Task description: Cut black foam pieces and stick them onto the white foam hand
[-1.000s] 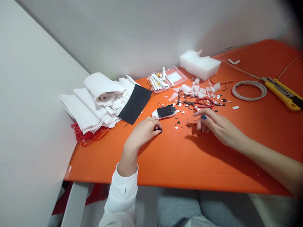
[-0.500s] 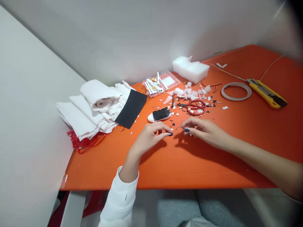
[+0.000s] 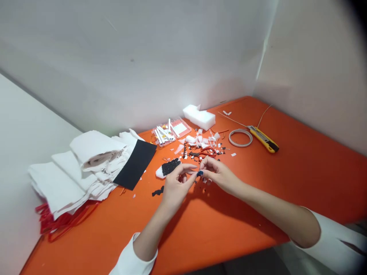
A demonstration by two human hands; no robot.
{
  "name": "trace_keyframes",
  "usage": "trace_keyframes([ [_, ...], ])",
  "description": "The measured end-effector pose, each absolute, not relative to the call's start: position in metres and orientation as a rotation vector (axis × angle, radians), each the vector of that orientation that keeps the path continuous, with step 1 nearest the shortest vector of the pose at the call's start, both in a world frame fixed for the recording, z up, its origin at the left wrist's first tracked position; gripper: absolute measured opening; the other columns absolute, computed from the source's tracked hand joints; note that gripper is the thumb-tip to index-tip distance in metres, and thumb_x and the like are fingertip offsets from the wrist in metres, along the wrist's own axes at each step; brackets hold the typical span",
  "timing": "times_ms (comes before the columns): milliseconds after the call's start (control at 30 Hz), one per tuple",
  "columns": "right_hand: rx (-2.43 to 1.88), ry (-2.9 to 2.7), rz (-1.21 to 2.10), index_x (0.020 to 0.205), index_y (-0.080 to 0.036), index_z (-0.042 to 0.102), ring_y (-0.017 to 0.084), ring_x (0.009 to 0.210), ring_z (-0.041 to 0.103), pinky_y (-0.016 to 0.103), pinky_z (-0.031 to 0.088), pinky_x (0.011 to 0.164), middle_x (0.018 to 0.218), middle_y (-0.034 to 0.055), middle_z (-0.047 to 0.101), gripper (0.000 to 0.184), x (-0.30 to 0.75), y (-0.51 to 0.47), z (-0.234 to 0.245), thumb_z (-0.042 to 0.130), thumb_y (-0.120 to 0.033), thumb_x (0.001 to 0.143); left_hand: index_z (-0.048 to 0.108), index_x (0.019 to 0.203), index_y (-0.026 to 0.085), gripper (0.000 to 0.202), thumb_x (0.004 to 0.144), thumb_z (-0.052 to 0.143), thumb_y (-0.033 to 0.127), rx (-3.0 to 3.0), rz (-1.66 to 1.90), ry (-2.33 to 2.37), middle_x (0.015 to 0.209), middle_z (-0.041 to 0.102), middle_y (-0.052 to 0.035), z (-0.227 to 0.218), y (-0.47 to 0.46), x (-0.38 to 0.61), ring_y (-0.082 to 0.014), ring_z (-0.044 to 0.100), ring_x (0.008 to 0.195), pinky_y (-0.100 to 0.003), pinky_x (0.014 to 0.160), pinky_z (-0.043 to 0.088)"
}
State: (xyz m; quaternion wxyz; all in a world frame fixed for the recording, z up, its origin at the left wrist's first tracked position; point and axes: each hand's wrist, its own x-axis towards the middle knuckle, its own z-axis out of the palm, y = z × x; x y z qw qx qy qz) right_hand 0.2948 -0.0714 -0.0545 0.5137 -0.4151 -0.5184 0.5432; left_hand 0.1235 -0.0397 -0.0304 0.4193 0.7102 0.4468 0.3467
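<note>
My left hand (image 3: 178, 185) and my right hand (image 3: 219, 175) meet fingertip to fingertip above the orange table (image 3: 229, 233). Both are pinched closed; whatever sits between the fingertips is too small to make out. Just beyond my left hand lies a white foam piece (image 3: 159, 172) partly covered with overlapping black scales (image 3: 171, 167). A wavy black strip (image 3: 158, 191) rests on the table left of my left wrist. Behind my right hand are red-handled scissors (image 3: 208, 151), partly hidden, amid black and white scraps.
White foam offcuts (image 3: 197, 140) and a foam block (image 3: 200, 117) lie farther back, beside a plastic case of white markers (image 3: 163, 134). Folded white cloth (image 3: 71, 179) and a black sheet (image 3: 135, 164) are left. A tape roll (image 3: 240, 138) and yellow utility knife (image 3: 263, 139) lie right.
My hands have come together from a small gap until their fingertips meet. The view has shifted, so the table things appear lower and farther left. The wavy black strip now shows beside my left hand.
</note>
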Motion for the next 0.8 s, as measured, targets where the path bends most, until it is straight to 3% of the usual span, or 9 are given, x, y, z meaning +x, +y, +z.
trace_keyframes([
  [133, -1.074, -1.326, 1.193, 0.078, -0.02, 0.051, 0.013, 0.064, 0.054, 0.025, 0.046, 0.06, 0.071, -0.0021, 0.054, 0.012, 0.296, -0.07, -0.055, 0.056, -0.028, 0.085, 0.065, 0.094, 0.016, 0.028, 0.075, 0.071, 0.035, 1.637, 0.862, 1.138, 0.075, 0.068, -0.0012, -0.036, -0.033, 0.128, -0.006, 0.047, 0.053, -0.017, 0.049, 0.033],
  [267, -1.164, -1.382, 1.125, 0.077, -0.021, 0.05, 0.013, 0.063, 0.059, 0.024, 0.047, 0.056, 0.072, -0.0014, 0.058, 0.01, 0.293, -0.067, -0.056, 0.051, -0.026, 0.086, 0.065, 0.088, 0.016, 0.024, 0.077, 0.068, 0.036, 1.61, 0.778, 1.096, 0.084, 0.07, -0.0039, -0.04, -0.027, 0.121, -0.013, 0.063, 0.076, -0.02, 0.064, 0.046],
  [433, -1.361, -1.324, 0.926, 0.077, -0.021, 0.052, 0.015, 0.064, 0.061, 0.026, 0.048, 0.06, 0.069, -0.0008, 0.061, 0.006, 0.335, -0.045, -0.052, 0.053, -0.023, 0.083, 0.063, 0.1, 0.018, 0.029, 0.087, 0.052, 0.042, 1.766, 0.728, 1.215, 0.088, 0.07, -0.0044, -0.047, -0.023, 0.098, -0.0136, 0.061, 0.071, -0.023, 0.059, 0.049],
  [600, -1.616, -1.159, 0.669, 0.064, -0.02, 0.058, 0.02, 0.076, 0.06, 0.031, 0.044, 0.074, 0.065, 0.002, 0.062, 0.013, 0.416, -0.032, -0.046, 0.064, -0.009, 0.066, 0.065, 0.095, 0.019, 0.02, 0.089, 0.048, 0.028, 2.413, 0.755, 1.252, 0.088, 0.069, -0.0042, -0.052, -0.019, 0.082, -0.0128, 0.057, 0.068, -0.024, 0.063, 0.046],
  [800, -1.538, -1.076, 0.831, 0.067, -0.02, 0.062, 0.017, 0.065, 0.061, 0.031, 0.051, 0.064, 0.068, 0.0042, 0.065, 0.016, 0.426, -0.029, -0.051, 0.058, -0.029, 0.079, 0.062, 0.096, 0.018, 0.016, 0.09, 0.047, 0.021, 2.662, 0.816, 1.122, 0.084, 0.067, -0.0039, -0.045, -0.024, 0.08, -0.0124, 0.057, 0.067, -0.022, 0.06, 0.044],
])
